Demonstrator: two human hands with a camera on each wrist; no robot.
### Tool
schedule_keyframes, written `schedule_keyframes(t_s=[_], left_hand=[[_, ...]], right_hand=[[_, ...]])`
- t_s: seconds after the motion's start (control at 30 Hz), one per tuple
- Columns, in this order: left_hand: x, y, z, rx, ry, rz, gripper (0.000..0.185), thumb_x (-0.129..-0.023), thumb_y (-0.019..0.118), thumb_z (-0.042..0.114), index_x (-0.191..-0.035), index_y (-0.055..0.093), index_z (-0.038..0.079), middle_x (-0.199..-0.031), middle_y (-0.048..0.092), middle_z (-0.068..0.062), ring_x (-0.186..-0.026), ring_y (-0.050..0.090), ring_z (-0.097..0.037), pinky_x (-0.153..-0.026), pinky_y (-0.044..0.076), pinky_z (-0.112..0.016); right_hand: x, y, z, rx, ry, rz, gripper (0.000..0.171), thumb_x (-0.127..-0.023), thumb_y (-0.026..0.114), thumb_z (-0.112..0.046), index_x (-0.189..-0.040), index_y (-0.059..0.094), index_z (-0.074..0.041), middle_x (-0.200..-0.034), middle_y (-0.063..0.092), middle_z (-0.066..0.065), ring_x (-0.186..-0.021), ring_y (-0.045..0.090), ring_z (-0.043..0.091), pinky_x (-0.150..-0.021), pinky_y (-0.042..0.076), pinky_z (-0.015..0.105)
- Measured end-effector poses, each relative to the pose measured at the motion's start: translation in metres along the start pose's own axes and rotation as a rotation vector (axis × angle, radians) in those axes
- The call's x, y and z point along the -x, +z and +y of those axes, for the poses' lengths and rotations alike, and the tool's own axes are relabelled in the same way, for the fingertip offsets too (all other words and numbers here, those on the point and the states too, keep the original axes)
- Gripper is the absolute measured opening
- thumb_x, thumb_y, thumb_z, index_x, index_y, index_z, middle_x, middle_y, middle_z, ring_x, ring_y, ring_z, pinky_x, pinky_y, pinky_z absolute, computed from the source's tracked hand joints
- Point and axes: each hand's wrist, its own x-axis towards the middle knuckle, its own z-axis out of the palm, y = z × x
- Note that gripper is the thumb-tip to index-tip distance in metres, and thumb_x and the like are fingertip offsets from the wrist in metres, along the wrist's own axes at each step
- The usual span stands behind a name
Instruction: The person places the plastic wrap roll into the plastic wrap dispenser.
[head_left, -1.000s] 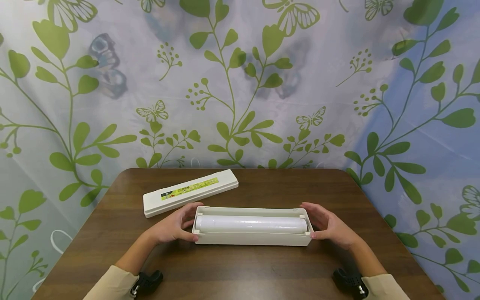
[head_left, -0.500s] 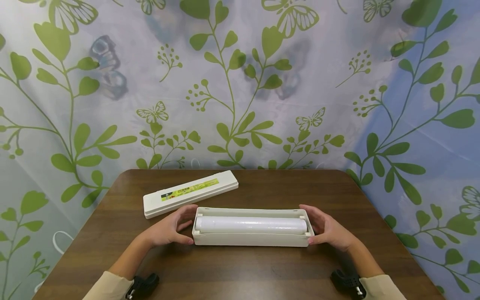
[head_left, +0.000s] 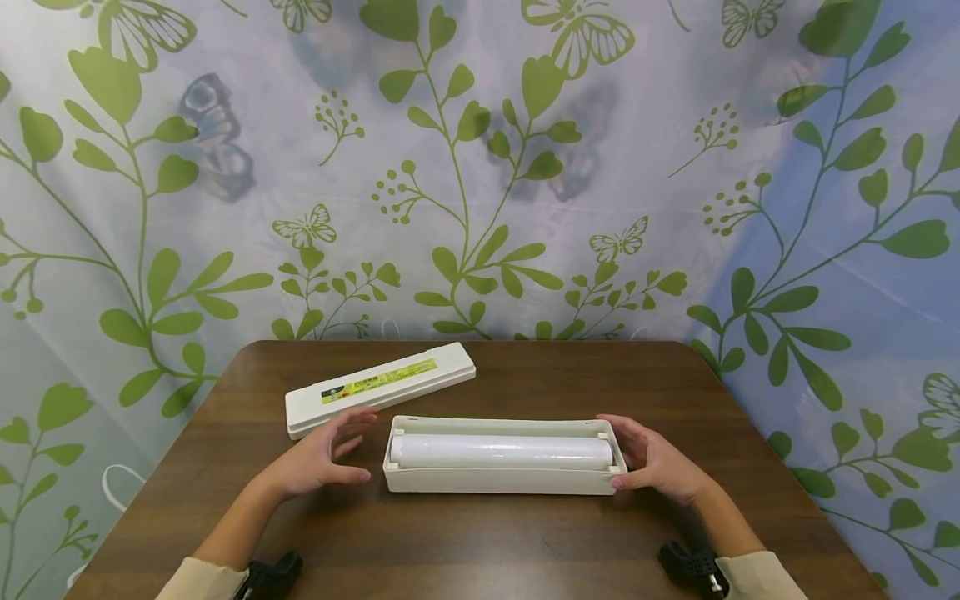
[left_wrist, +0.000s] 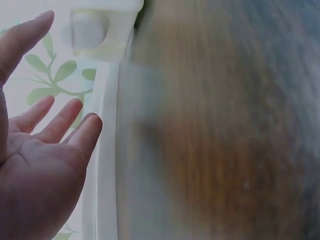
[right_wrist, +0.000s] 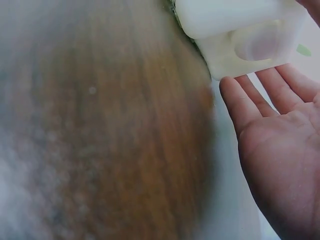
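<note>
L hand (head_left: 317, 461) is being held near wht box (head_left: 498, 480), fingers wide, & R hand (head_left: 662, 467) is being held at its R end, fingers wide too.

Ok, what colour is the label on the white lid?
The label is mostly yellow-green, darker at one end; clearest in the head view.
</note>
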Motion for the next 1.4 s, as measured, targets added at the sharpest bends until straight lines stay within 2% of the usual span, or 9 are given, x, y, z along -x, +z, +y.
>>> schedule_keyframes(t_s=[0.1, 0.2, 0.33, 0.47, 0.7, 0.93, 1.13, 1.3, 1.4], left_hand=[[0.002, -0.002, -0.001, -0.024, 0.022, 0.022, 0.096, -0.081, 0.086, 0.007, -0.155, 0.027, -0.004, -0.157, 0.035, -0.030, -0.147, 0.032, -0.049, -0.117, 0.032, -0.048], [0.005, -0.005, -0.002, -0.042, 0.043, 0.042, 0.094, -0.080, 0.087, 0.008, -0.154, 0.029, -0.003, -0.156, 0.036, -0.029, -0.146, 0.038, -0.042, -0.118, 0.039, -0.033], [0.008, -0.011, -0.003, -0.043, 0.077, 0.061, 0.092, -0.081, 0.086, 0.008, -0.153, 0.031, -0.004, -0.156, 0.035, -0.031, -0.144, 0.045, -0.010, -0.113, 0.038, -0.014], [0.012, -0.018, -0.005, -0.052, 0.095, 0.084, 0.090, -0.081, 0.086, 0.007, -0.152, 0.032, -0.004, -0.155, 0.035, -0.031, -0.136, 0.044, 0.008, -0.113, 0.036, -0.011], [0.019, -0.038, -0.006, -0.140, 0.058, 0.138, 0.085, -0.083, 0.086, 0.012, -0.151, 0.038, -0.003, -0.155, 0.039, -0.027, -0.141, 0.047, -0.008, -0.110, 0.036, -0.008], [0.022, -0.056, -0.010, -0.203, 0.061, 0.192, 0.081, -0.082, 0.087, 0.014, -0.148, 0.042, -0.003, -0.151, 0.044, -0.029, -0.136, 0.048, 0.002, -0.109, 0.037, -0.008], [0.023, -0.067, -0.009, -0.287, 0.003, 0.248, 0.079, -0.082, 0.087, 0.020, -0.146, 0.047, 0.000, -0.150, 0.049, -0.024, -0.135, 0.047, 0.003, -0.107, 0.037, -0.007], [0.022, -0.077, -0.009, -0.364, -0.035, 0.283, 0.076, -0.080, 0.089, 0.022, -0.144, 0.051, 0.003, -0.146, 0.053, -0.019, -0.139, 0.050, -0.028, -0.106, 0.036, -0.005], [0.023, -0.082, -0.009, -0.409, -0.066, 0.292, 0.075, -0.081, 0.089, 0.023, -0.143, 0.052, 0.004, -0.145, 0.053, -0.018, -0.139, 0.047, -0.042, -0.112, 0.040, -0.015]], right_hand=[[0.001, -0.001, 0.000, 0.009, 0.008, 0.009, 0.088, -0.082, 0.078, 0.004, -0.155, 0.028, 0.005, -0.153, 0.039, 0.031, -0.128, 0.056, 0.009, -0.098, 0.056, 0.031], [0.001, -0.001, 0.002, 0.013, 0.008, 0.011, 0.087, -0.083, 0.078, 0.004, -0.154, 0.029, 0.005, -0.153, 0.039, 0.031, -0.128, 0.056, 0.009, -0.099, 0.056, 0.031], [0.001, -0.001, 0.003, 0.013, 0.001, 0.006, 0.087, -0.083, 0.077, 0.005, -0.154, 0.028, 0.005, -0.152, 0.039, 0.033, -0.128, 0.056, 0.010, -0.099, 0.056, 0.031], [0.001, -0.001, 0.003, 0.014, 0.002, 0.000, 0.086, -0.083, 0.077, 0.004, -0.155, 0.028, 0.005, -0.152, 0.038, 0.033, -0.128, 0.056, 0.011, -0.098, 0.056, 0.031], [0.001, -0.001, 0.002, 0.003, 0.002, -0.008, 0.087, -0.083, 0.077, 0.004, -0.155, 0.027, 0.005, -0.152, 0.037, 0.035, -0.127, 0.056, 0.012, -0.097, 0.057, 0.033], [0.001, 0.000, 0.000, -0.007, -0.003, -0.016, 0.087, -0.083, 0.076, 0.006, -0.155, 0.025, 0.007, -0.151, 0.038, 0.032, -0.125, 0.057, 0.012, -0.096, 0.058, 0.034], [0.001, 0.001, 0.000, -0.021, -0.009, -0.025, 0.088, -0.083, 0.076, 0.007, -0.155, 0.024, 0.008, -0.151, 0.040, 0.031, -0.124, 0.058, 0.014, -0.095, 0.058, 0.036], [0.000, 0.001, 0.000, -0.029, 0.001, -0.023, 0.088, -0.083, 0.076, 0.008, -0.155, 0.025, 0.006, -0.151, 0.041, 0.028, -0.124, 0.058, 0.015, -0.094, 0.059, 0.037], [-0.001, 0.000, 0.000, -0.025, -0.005, -0.030, 0.088, -0.083, 0.075, 0.008, -0.155, 0.025, 0.007, -0.151, 0.039, 0.031, -0.124, 0.058, 0.014, -0.094, 0.059, 0.037]])
